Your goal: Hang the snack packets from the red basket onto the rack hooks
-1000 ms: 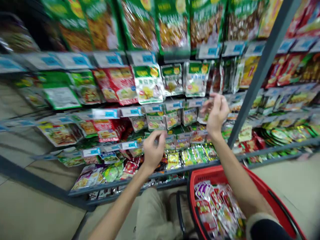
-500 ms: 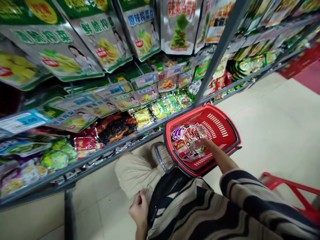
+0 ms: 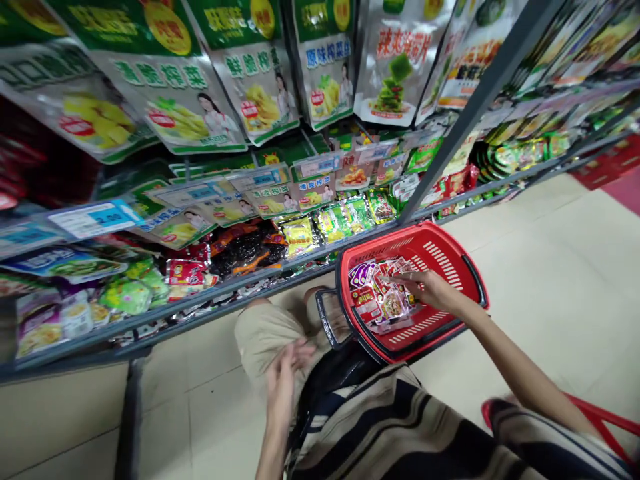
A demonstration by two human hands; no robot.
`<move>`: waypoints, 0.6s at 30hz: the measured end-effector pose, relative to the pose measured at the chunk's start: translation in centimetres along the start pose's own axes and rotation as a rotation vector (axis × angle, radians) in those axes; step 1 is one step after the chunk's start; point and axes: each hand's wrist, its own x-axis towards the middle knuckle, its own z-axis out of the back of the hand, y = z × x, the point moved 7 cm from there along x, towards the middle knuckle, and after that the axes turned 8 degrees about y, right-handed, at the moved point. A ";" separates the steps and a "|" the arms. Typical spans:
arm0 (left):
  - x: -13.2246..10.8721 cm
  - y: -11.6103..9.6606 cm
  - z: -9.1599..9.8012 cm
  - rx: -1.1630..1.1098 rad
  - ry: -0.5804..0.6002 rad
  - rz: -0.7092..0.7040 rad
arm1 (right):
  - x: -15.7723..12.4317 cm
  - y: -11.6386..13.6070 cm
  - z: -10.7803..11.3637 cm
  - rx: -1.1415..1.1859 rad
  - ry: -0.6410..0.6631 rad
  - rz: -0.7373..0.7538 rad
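Over the red shopping basket point(image 3: 450, 267) my right hand point(image 3: 427, 290) reaches in, fingers stretched out just above a pile of small snack packets point(image 3: 367, 303). Nothing shows in its grasp, though its underside is hidden. The packets are purple, red and clear-fronted, heaped at the basket's left end. A black basket handle point(image 3: 327, 323) sticks out toward my knees. My left hand point(image 3: 290, 363) is by my thigh in beige shorts, slightly blurred, its fingers apart and holding nothing.
Shelves ahead carry hanging silver-green pickle pouches point(image 3: 175, 100), with price tags point(image 3: 97, 219) along the rail. Lower down lie loose packets point(image 3: 297, 235) behind a grey shelf edge point(image 3: 220, 287). A grey upright post point(image 3: 480, 107) stands beyond the basket. Red bars point(image 3: 595, 413) show at lower right.
My right hand has risen from among the packets and its fingers now show. My left hand has lifted and opened from a curled pose. The view has shifted left.
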 end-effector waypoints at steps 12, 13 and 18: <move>2.0 -15.3 -8.2 -0.273 0.240 -0.259 | 0.1 15.7 -5.9 0.106 -0.054 0.457; 1.9 -15.7 -8.0 -0.254 0.233 -0.274 | 1.6 15.2 -5.7 0.228 -0.069 0.331; 1.1 -19.1 -8.6 -0.148 0.304 -0.451 | 7.8 14.1 -8.5 0.808 0.074 -0.121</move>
